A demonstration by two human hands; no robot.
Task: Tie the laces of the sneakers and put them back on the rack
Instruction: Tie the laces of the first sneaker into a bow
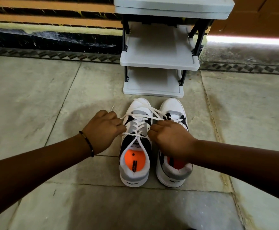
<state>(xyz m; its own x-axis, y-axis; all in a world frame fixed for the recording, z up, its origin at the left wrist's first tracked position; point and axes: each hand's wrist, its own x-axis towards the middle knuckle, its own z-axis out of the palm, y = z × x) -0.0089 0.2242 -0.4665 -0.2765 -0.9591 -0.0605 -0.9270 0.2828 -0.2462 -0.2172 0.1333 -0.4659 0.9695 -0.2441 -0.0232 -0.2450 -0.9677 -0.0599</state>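
Note:
Two white, grey and black sneakers with orange insoles stand side by side on the floor, toes toward the rack. Over the left sneaker (pixel 136 163) both my hands pull its white laces (pixel 140 117) apart. My left hand (pixel 102 130) is closed on one lace end at the shoe's left side. My right hand (pixel 167 138) is closed on the other end and covers part of the right sneaker (pixel 173 176). The laces cross above the tongue. A grey shoe rack (pixel 158 63) with empty shelves stands just beyond the toes.
The floor is grey stone slabs with open space to the left and right of the shoes. A dark patterned wall base runs behind the rack. Bright light enters under a door at the far right.

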